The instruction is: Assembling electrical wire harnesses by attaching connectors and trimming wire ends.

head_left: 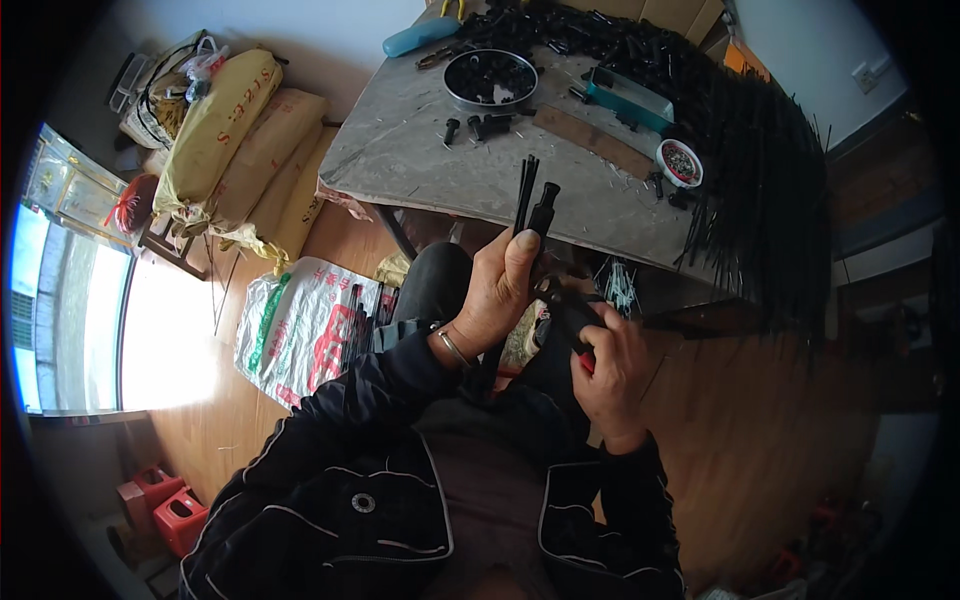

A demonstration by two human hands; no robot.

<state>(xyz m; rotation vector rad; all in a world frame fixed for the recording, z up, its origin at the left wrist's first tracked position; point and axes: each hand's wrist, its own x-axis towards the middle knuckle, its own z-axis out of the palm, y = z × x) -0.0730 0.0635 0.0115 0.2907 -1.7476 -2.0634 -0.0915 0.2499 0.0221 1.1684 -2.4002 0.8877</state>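
Observation:
My left hand (497, 282) is closed around several thin black rods (525, 190) and a black tubular piece (543, 208), which point up past my thumb toward the table's front edge. Pliers with dark handles showing a bit of red (572, 313) are gripped in my right hand (612, 372). Their jaws lie close beside the heel of my left hand; whether they touch the rods I cannot tell. Both hands are above my lap, in front of the grey table (400, 165).
On the table are a round metal pan (492, 103) of black parts, a teal tray (632, 98), a brown strip (592, 143) and a small bowl (680, 162). Long black strands (760, 200) hang off its right side. Stuffed sacks (225, 130) stand left; a white sack (305, 325) lies on the floor.

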